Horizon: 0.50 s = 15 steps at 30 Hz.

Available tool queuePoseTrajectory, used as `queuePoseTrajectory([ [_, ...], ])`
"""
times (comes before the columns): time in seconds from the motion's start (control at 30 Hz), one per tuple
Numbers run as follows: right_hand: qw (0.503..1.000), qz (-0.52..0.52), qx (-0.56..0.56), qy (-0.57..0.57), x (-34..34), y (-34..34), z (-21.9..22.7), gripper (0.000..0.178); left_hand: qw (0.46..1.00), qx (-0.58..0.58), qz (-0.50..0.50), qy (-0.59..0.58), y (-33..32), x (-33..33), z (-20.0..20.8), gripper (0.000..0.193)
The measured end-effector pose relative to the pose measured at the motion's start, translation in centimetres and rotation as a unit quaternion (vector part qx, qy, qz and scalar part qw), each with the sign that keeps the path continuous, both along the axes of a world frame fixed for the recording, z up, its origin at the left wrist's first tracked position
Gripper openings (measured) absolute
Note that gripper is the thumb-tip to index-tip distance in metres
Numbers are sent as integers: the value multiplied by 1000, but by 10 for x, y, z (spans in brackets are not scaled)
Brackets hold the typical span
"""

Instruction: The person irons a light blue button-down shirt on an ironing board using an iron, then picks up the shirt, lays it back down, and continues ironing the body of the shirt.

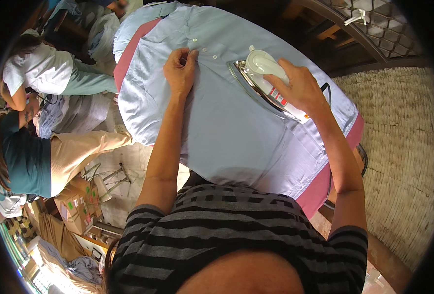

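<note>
A light blue buttoned shirt (231,142) lies spread over an ironing board with a dusty pink cover (320,191). My right hand (301,87) is wrapped round the handle of a white steam iron (261,63). The iron's metal soleplate rests on the shirt, its tip toward the far left. Beside a short row of white buttons (204,49), my left hand (180,71) is closed, thumb and fingers pinching the shirt's fabric. Part of the iron's rear is hidden by my right hand and wrist.
Two people, one in a white top (45,68) and one in a dark teal top (27,154), are at the left. Piled cloth (87,112) lies near them. Cardboard boxes (72,208) stand at the lower left. A woven mat wall (388,147) is on the right; a black cord (327,90) loops behind the iron.
</note>
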State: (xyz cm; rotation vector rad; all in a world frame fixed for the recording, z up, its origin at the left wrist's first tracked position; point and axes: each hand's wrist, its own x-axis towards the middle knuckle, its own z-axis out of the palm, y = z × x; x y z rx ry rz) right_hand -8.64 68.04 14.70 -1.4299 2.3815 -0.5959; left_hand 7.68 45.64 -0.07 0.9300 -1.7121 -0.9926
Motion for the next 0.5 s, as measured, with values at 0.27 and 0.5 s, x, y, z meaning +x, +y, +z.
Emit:
queuePoseTrajectory([
  [0.27,1000,20,-1,21,13,-9,1,38,993,0,4,-115,-6,4,13,26],
  [0.5,1000,17,-9,-24,27,-23,-1,36,994,-9,-4,-111,-5,6,18,26],
])
